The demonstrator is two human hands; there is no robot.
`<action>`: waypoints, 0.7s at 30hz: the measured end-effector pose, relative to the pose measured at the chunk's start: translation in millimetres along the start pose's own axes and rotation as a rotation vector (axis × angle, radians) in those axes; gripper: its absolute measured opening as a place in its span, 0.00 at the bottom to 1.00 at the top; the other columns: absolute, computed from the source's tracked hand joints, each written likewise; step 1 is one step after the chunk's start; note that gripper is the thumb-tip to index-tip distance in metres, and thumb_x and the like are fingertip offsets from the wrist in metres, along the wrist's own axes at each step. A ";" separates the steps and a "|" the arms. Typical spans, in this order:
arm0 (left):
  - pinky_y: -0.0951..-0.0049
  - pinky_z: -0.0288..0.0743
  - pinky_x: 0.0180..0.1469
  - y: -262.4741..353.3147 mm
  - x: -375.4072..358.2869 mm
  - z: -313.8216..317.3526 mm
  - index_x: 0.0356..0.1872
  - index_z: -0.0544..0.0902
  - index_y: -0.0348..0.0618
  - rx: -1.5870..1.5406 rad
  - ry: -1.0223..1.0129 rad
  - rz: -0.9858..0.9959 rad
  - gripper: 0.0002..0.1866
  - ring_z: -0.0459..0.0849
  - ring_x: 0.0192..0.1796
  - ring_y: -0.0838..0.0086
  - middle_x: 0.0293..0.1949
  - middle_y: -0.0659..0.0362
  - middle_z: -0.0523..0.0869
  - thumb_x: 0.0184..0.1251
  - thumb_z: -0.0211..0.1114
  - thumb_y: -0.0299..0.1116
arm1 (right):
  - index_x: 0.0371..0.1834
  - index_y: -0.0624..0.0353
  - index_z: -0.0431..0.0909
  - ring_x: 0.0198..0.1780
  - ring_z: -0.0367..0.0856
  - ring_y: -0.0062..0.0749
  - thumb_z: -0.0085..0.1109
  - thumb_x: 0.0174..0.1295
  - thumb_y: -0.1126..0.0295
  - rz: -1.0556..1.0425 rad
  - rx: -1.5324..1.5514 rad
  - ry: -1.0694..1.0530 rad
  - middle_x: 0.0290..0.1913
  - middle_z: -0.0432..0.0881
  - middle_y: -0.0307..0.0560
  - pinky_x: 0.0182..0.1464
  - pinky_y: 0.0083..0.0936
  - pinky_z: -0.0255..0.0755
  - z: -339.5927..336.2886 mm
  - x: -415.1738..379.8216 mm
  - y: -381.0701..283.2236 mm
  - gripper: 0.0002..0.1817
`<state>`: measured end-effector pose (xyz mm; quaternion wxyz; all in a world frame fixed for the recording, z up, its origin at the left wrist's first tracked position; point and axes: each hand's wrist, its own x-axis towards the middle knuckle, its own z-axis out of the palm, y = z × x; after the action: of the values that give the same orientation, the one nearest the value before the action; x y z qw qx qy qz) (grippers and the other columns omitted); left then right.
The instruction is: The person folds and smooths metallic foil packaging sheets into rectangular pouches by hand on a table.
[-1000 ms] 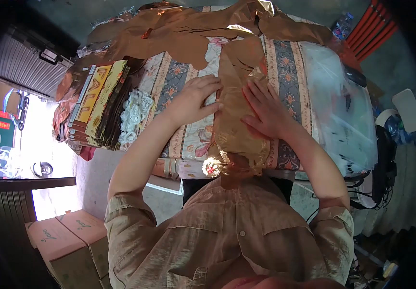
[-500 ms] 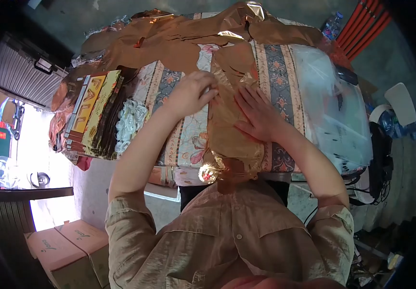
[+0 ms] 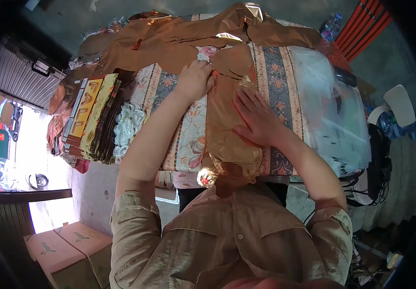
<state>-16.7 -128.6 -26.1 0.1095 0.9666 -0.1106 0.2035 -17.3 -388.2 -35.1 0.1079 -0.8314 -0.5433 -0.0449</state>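
Observation:
A long strip of shiny copper foil [image 3: 227, 125] lies on the patterned tablecloth [image 3: 188, 130] and hangs over the table's near edge. My right hand [image 3: 256, 118] lies flat on the foil, fingers spread, pressing it down. My left hand [image 3: 196, 79] is stretched farther out, fingers curled over the foil's far left edge near a rounded foil piece [image 3: 232, 60].
More crumpled copper foil [image 3: 169, 38] covers the far end of the table. A stack of gold lettered packets [image 3: 90, 113] and white rosettes [image 3: 128, 127] lie at the left. Clear plastic bags [image 3: 333, 106] fill the right side. Cardboard boxes [image 3: 63, 241] stand on the floor at lower left.
My left hand has moved away from me along the foil, from beside the right hand to the foil's far left edge. The right hand stayed flat on the foil.

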 end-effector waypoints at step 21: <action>0.58 0.75 0.50 35.3 9.8 -3.9 0.41 0.83 0.41 -0.197 0.122 0.096 0.10 0.79 0.48 0.54 0.39 0.51 0.81 0.57 0.66 0.29 | 0.71 0.68 0.58 0.76 0.51 0.55 0.51 0.65 0.46 0.019 0.030 0.001 0.73 0.58 0.64 0.77 0.48 0.40 3.6 1.9 -1.7 0.41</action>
<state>-18.5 -162.8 -12.6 0.2008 0.9306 -0.1692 0.2550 -18.2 -385.0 -38.0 0.1209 -0.8347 -0.5361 -0.0362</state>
